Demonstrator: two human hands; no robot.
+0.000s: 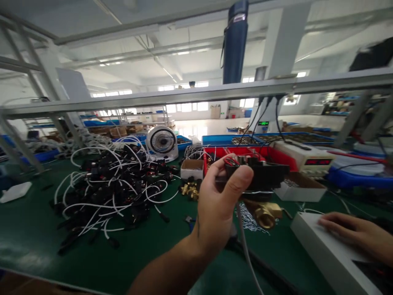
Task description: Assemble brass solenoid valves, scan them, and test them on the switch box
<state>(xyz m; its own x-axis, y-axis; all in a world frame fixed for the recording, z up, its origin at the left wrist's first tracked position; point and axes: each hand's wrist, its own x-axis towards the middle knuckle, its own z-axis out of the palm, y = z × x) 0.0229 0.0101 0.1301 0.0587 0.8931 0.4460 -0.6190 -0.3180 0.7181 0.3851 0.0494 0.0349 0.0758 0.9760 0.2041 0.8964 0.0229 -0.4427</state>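
Note:
My left hand point(219, 196) is raised in front of me, thumb and fingers closed around a motorised brass valve. The valve's black housing point(267, 177) shows red wires and small parts at its top, and a threaded brass body point(266, 214) hangs below. A grey cable point(245, 246) runs down beneath it. At the right edge, my right hand point(353, 229) lies with fingers stretched over the rim of a white box point(325, 250), holding nothing visible. What lies inside the box is mostly hidden.
A heap of black units with white cables point(119, 184) covers the left of the green table point(123, 262). Behind stand a white fan point(162, 143), red bins point(282, 157), small cardboard boxes and a power supply point(303, 157). Loose screws point(250, 219) lie under the valve. A shelf point(196, 94) crosses above.

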